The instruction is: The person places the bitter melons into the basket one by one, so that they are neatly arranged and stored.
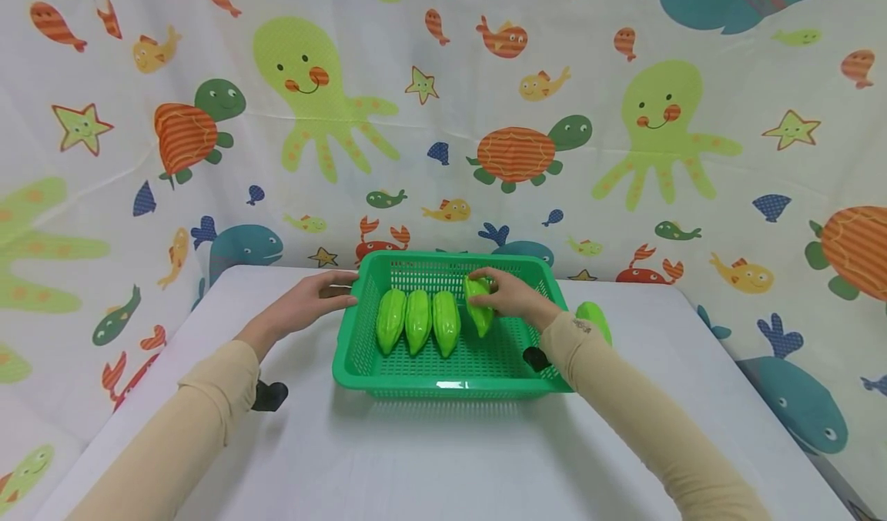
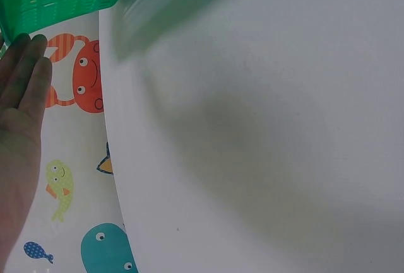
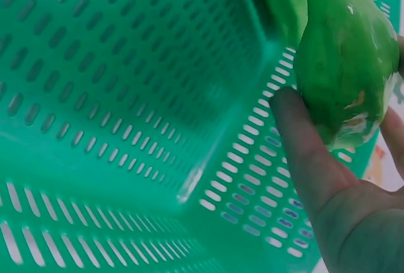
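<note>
A green plastic basket (image 1: 453, 385) with slotted walls stands on the table. Three glossy bright-green, long ridged fruits lie side by side in its left half; the middle one (image 1: 419, 321) is between the other two. My right hand (image 1: 516, 298) pinches a similar ridged green fruit (image 1: 480, 309) inside the basket, to the right of that row; the right wrist view has this fruit (image 3: 347, 58) between thumb and fingers. At the basket's left rim is my left hand (image 1: 305, 303), its fingertips against or very near the edge. The left wrist view has those fingers nearly straight.
Another green fruit (image 1: 594, 319) lies on the white table (image 1: 443, 459) just right of the basket, partly behind my right forearm. A white curtain (image 1: 430, 182) printed with sea animals hangs behind the table. Black wrist-camera parts (image 1: 269, 395) show by my wrists.
</note>
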Tool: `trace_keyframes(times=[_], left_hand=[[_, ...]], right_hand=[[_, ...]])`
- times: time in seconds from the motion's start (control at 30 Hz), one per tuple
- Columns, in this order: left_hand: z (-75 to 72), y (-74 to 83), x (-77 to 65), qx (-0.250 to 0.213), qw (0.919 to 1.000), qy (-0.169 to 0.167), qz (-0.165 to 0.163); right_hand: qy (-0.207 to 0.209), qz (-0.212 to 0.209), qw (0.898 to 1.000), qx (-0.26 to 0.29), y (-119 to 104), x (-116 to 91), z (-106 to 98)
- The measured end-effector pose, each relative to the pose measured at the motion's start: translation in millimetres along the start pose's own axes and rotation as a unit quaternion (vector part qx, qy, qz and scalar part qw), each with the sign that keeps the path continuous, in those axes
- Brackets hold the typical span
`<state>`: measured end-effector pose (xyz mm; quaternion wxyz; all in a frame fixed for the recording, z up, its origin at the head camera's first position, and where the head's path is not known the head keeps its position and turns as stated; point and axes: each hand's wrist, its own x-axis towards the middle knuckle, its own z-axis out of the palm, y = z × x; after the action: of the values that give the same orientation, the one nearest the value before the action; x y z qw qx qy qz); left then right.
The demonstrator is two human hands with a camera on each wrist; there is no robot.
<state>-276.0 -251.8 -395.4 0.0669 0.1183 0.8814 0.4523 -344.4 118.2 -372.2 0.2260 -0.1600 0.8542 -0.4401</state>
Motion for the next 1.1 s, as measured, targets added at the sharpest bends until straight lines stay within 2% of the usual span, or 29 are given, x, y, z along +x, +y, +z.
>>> trace_keyframes(times=[0.33,0.7,1.1], left_hand=[[0.1,0.4,0.7,-0.001,1.0000,-0.002,0.003],[0.2,-2.6,0.0,0.004,1.0000,-0.003,0.004],[-0.6,-1.0,0.1,0.007,1.0000,-0.002,-0.003]], right_hand=[[-0.011,0.004,1.000,-0.023,8,2,4],[-0.016,0.021,0.996,-0.085,13,12,10],[-0.015,0.032,0.993,-0.114,8,12,20]])
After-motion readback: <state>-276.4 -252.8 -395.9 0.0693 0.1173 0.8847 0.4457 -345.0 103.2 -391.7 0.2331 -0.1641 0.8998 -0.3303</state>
